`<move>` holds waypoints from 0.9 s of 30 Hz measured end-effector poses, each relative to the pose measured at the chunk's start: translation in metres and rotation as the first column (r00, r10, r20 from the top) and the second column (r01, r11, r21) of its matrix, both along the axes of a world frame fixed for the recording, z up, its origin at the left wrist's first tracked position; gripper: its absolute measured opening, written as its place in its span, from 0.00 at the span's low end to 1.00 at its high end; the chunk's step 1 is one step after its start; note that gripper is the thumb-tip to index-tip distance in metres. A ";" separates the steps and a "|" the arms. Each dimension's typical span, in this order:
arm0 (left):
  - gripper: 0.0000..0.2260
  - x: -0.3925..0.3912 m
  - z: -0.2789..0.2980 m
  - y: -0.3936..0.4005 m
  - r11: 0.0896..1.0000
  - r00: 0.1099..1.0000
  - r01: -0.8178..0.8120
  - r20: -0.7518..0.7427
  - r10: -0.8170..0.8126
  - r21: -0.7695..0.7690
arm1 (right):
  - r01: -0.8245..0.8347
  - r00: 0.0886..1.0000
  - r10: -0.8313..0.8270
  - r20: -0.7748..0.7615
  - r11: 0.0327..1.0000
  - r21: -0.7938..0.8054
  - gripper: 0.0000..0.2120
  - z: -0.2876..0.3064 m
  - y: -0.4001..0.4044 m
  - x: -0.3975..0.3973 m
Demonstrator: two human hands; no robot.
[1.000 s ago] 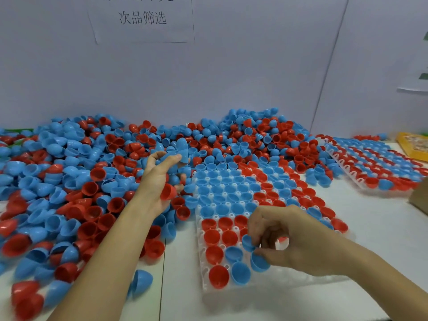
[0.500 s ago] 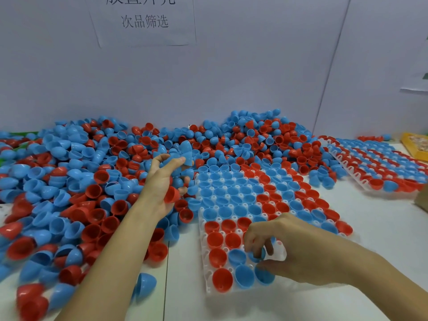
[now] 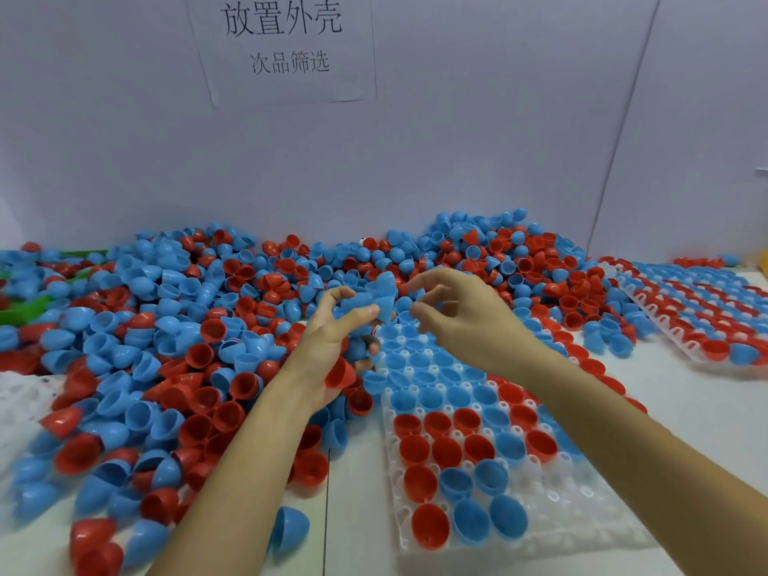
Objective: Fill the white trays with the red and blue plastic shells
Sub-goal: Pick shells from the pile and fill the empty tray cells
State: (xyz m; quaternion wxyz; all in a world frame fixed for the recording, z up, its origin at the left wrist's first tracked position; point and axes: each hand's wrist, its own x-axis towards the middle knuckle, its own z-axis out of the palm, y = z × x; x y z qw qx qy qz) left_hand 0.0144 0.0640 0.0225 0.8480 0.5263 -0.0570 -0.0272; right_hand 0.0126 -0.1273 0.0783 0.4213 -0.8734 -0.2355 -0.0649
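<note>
Holding a clutch of blue shells (image 3: 380, 299), my left hand (image 3: 332, 347) sat raised over the far end of the near tray (image 3: 540, 538), thumb and fingers curled round them, and a red shell (image 3: 340, 374) was tucked low in the same palm. Right beside it, my right hand (image 3: 465, 322) hovered with fingers loosely bent, the fingertips (image 3: 415, 311) just at the blue shells; I could not tell whether they had actually pinched one or only touched.

Below and toward me from that grip lay the near tray, white, its far rows filled with blue shells, its middle rows a mix of red and blue, and its nearest right corner showing bare cups. My right forearm crossed over the tray's right side and hid part of it.

Left of the grip and behind it spread the big loose pile (image 3: 174, 347) of red and blue shells, running back to the wall. One stray blue shell (image 3: 289, 532) lay on the table (image 3: 357, 513) near my left forearm. Well off to the right of the grip sat a second tray (image 3: 706, 313), packed with red and blue rows. Above it all hung a paper sign (image 3: 286, 47) on the wall.
</note>
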 end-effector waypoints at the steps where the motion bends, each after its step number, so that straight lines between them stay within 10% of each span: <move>1: 0.19 0.000 0.000 0.000 1.000 1.000 0.016 0.005 -0.016 0.002 | 0.005 1.000 -0.005 0.004 1.000 0.024 0.11 -0.001 0.005 0.005; 12: 0.16 0.003 -0.001 0.000 0.999 0.998 0.055 -0.005 -0.055 0.000 | 0.022 0.998 -0.033 0.061 0.985 0.173 0.07 -0.015 0.013 0.025; 23: 0.12 0.009 -0.005 0.005 0.998 0.996 -0.069 -0.056 0.068 -0.015 | -0.025 0.908 0.226 -0.353 0.870 0.493 0.14 -0.024 -0.039 0.008; 27: 0.13 0.009 -0.006 0.006 0.997 0.995 -0.076 -0.061 0.074 -0.026 | -0.055 0.947 0.151 -0.283 0.946 0.319 0.09 -0.024 -0.062 0.001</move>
